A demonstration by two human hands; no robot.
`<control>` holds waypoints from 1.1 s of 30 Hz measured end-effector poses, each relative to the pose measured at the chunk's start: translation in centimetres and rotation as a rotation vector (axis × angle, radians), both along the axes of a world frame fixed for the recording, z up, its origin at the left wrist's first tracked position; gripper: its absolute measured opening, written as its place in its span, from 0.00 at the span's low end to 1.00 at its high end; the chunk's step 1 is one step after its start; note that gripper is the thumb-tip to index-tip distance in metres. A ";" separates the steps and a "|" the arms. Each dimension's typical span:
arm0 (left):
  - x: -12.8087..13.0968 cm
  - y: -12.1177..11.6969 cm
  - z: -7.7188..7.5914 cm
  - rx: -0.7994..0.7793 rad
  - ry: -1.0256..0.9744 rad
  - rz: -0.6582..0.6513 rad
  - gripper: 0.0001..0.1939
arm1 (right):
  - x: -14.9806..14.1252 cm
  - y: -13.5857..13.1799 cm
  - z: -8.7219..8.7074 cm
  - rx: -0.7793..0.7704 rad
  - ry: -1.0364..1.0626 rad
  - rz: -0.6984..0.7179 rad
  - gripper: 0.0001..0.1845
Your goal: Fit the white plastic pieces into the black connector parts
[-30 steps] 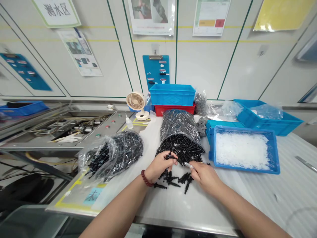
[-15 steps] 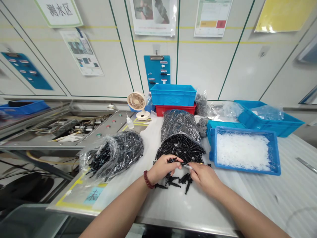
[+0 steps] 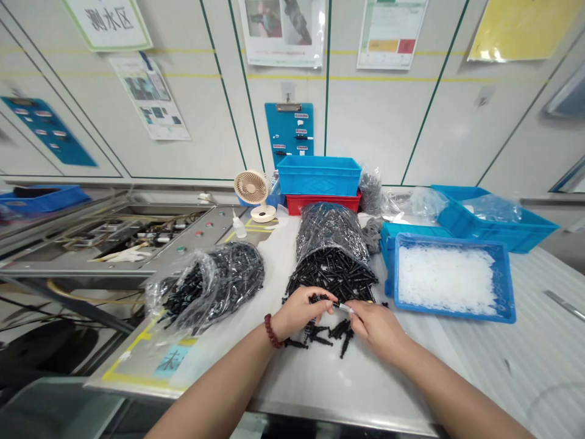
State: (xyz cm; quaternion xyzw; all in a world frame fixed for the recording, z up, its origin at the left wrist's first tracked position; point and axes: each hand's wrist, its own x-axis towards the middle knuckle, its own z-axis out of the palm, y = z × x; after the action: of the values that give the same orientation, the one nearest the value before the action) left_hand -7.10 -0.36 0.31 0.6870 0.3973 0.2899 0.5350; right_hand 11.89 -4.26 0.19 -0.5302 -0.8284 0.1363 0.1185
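My left hand [image 3: 299,312] pinches a small black plastic part [image 3: 322,299] between fingers and thumb. My right hand [image 3: 377,330] holds a small pale fitting [image 3: 345,307], its tip meeting the black part just above the table. Below my hands lies a scatter of loose black parts [image 3: 329,334]. Behind them, an open plastic bag of black parts [image 3: 331,250] spills towards my fingers. A second bag of black parts [image 3: 205,286] lies to my left. A red bead bracelet [image 3: 272,331] circles my left wrist.
A blue tray of small white pieces [image 3: 508,280] stands right of my hands on the white table [image 3: 479,366]. Blue crates, a red crate, a desk fan and a dropper bottle stand behind. A steel panel with buttons lies left.
My left hand has moved down and right from the pile, bringing its black part to the pale fitting in my right hand. The bags and trays have not moved.
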 end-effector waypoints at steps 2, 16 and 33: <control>0.1 -0.1 -0.2 0.030 0.021 -0.012 0.14 | -0.1 0.0 -0.1 0.003 -0.013 0.007 0.13; 0.4 -0.4 -0.3 0.082 0.058 -0.067 0.14 | 0.0 -0.1 0.0 0.001 0.033 0.038 0.13; 0.3 -0.4 -0.4 0.122 0.075 -0.065 0.14 | -0.1 -0.1 -0.1 0.041 -0.002 -0.004 0.11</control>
State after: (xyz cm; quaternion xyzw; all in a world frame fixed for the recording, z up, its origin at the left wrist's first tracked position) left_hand -6.85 -0.76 -0.08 0.7413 0.3758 0.2702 0.4860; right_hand 11.82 -4.32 0.06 -0.5295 -0.8301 0.1184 0.1288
